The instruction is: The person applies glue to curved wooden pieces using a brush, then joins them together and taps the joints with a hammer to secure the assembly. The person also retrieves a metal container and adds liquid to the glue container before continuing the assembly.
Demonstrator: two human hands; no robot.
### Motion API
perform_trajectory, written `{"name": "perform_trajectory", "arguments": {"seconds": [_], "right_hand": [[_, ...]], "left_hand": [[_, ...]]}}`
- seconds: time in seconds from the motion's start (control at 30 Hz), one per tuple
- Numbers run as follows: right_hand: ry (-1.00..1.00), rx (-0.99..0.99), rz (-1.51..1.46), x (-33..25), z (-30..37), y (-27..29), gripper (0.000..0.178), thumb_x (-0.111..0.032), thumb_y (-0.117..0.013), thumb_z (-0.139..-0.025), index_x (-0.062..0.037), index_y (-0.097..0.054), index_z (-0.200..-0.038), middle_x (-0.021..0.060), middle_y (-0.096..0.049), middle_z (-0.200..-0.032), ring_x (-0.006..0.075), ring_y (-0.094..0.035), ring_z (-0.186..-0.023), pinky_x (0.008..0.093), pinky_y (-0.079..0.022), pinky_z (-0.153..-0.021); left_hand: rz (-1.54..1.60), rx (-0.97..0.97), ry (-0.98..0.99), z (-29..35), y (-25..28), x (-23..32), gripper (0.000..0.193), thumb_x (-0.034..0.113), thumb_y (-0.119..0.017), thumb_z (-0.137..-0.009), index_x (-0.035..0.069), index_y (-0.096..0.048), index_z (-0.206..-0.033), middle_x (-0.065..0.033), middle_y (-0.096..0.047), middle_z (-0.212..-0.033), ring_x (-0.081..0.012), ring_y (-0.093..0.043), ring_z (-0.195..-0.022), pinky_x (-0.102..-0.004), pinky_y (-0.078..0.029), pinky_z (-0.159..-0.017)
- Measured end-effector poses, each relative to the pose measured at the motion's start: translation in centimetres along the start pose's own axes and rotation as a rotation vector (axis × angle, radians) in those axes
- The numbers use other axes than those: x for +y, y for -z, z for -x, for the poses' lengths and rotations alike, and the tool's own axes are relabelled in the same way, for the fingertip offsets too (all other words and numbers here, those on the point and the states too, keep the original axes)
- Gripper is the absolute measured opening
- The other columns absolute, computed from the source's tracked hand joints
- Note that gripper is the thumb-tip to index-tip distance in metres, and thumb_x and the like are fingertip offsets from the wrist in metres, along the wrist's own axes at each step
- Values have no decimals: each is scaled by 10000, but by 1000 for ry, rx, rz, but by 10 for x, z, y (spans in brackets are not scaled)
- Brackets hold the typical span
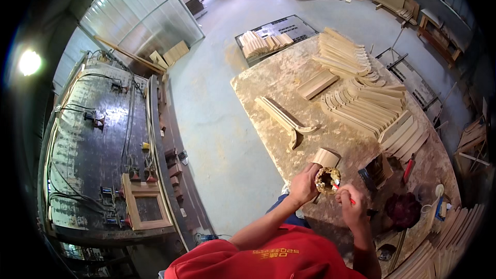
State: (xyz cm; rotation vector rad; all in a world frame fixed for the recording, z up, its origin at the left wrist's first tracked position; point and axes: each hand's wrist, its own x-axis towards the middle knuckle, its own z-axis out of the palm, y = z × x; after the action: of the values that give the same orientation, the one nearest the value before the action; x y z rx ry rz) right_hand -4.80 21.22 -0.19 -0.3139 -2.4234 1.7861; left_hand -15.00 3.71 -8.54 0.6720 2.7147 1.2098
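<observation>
My left hand (303,186) is wrapped round the side of a crusted, round-mouthed container (321,176) with a yellowish, lumpy coating on its rim and a dark inside. Between the fingers of my right hand (353,207) is a thin red-handled tool (352,201), its pale tip reaching into the container's mouth; I cannot tell what kind of tip it is. Just beyond the container a short pale wood block (326,157) stands on the worktable (258,80). Two slim wooden pieces with curved ends (281,118) lie farther off.
Rows of curved wood pieces (356,108) cover the table's right side. Near my right hand are a dark open box (376,170), a red-handled tool (408,169) and a dark red bundle (403,210). A long machine bed (103,139) with a wooden frame (147,204) stands left.
</observation>
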Motion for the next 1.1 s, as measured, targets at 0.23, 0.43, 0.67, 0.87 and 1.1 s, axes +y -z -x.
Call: {"name": "perform_trajectory", "arguments": {"seconds": [0.23, 0.43, 0.67, 0.87, 1.1], "right_hand": [[-29, 62, 74, 19, 4, 2, 188, -57, -513, -988, -11, -659, -879, 120, -676, -727, 242, -680, -652, 371, -524, -634], [-36, 16, -47, 28, 6, 9, 180, -56, -523, -989, -16, -672, -895, 139, -679, -744, 278, -707, -707, 392, -521, -643], [-136, 46, -145, 27, 12, 26, 167, -60, -526, -988, -1, -680, -970, 172, -693, -790, 302, -715, -732, 407, -531, -673], [-191, -6, -105, 61, 11, 37, 160, -55, -528, -977, 4, -669, -928, 197, -684, -797, 343, -705, -737, 432, -527, -692], [-152, 4, -70, 51, -17, 72, 160, -73, -536, -977, 2, -671, -933, 204, -686, -806, 367, -709, -754, 446, -532, -697]], "left_hand": [[-8, -71, 30, 1, -15, -1, 438, 237, -779, -844, 136, -605, -1233, -132, -648, -1214, -427, -673, -1062, -521, -560, -857], [-31, -69, 15, -1, -27, -3, 510, 229, -861, -769, 123, -619, -1206, -137, -662, -1142, -409, -672, -1057, -503, -561, -859], [-56, -186, 13, -5, -40, 7, 435, 222, -781, -836, 132, -601, -1221, -111, -642, -1186, -379, -673, -1092, -484, -574, -838], [-18, -215, -23, -14, -63, 3, 521, 223, -876, -764, 145, -619, -1211, -87, -659, -1194, -360, -679, -1083, -460, -571, -872], [-15, -266, -48, -36, -90, 13, 479, 188, -834, -801, 178, -640, -1239, -74, -654, -1211, -334, -680, -1106, -431, -572, -876]]}}
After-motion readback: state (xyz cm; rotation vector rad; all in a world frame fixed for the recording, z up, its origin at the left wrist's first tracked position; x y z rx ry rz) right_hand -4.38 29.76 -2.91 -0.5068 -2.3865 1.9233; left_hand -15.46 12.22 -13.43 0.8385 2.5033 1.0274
